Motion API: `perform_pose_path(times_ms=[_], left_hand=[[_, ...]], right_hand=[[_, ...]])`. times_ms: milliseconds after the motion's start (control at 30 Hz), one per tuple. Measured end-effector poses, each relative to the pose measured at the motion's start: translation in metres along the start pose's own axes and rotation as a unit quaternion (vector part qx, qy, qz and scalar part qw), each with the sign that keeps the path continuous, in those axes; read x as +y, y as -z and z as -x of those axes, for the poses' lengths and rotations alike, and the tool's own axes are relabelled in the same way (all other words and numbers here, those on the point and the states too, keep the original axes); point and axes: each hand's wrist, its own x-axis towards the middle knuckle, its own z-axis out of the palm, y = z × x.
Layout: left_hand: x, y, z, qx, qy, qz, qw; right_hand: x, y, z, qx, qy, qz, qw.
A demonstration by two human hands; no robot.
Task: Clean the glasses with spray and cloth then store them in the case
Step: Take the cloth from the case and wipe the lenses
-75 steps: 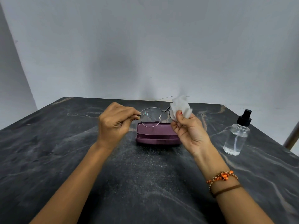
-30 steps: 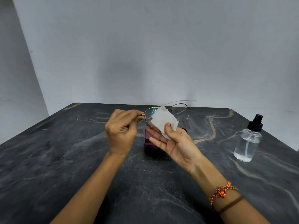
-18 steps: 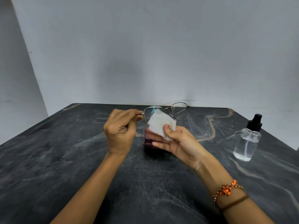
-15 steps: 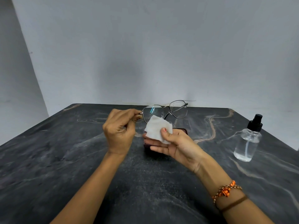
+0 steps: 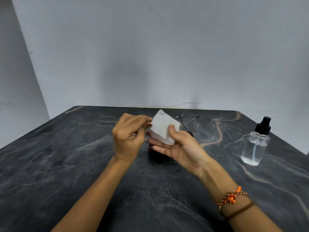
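change: cloth (image 5: 164, 129) moved up over near lens since half a second ago | left hand (image 5: 129, 134) pinches glasses (image 5: 189, 120) at temple end, above case (image 5: 151, 147) | right hand (image 5: 177, 144) grips cloth | wiping continues; spray (image 5: 255, 144) idle on surface (image 5: 66, 156)

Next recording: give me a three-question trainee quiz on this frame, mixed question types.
1. True or false: the spray bottle is held in a hand.
2. Which hand presses the white cloth against a lens? A left hand B right hand
3. Fill in: the maroon case lies on the ___ table, mostly hidden behind the hands.

Key: 1 false; 2 B; 3 dark marble. The left hand pinches the glasses at their end.
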Motion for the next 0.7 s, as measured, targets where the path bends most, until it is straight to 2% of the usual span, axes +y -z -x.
perform_pose_path(times_ms=[200, 500, 700], left_hand=[[0.0045, -0.0035, 0.0010, -0.002, -0.008, 0.014, 1.000], [0.0088, -0.0037, -0.0001, -0.023, -0.013, 0.039, 0.999], [0.0092, -0.0077, 0.0033, -0.037, -0.007, 0.036, 0.999]], right_hand=[[0.0009, -0.0016, -0.0017, 0.032, 0.056, -0.113, 0.991], [0.0022, -0.0047, -0.0023, 0.081, 0.127, -0.128, 0.980], [0.0068, -0.0070, -0.0012, 0.068, 0.132, -0.189, 0.971]])
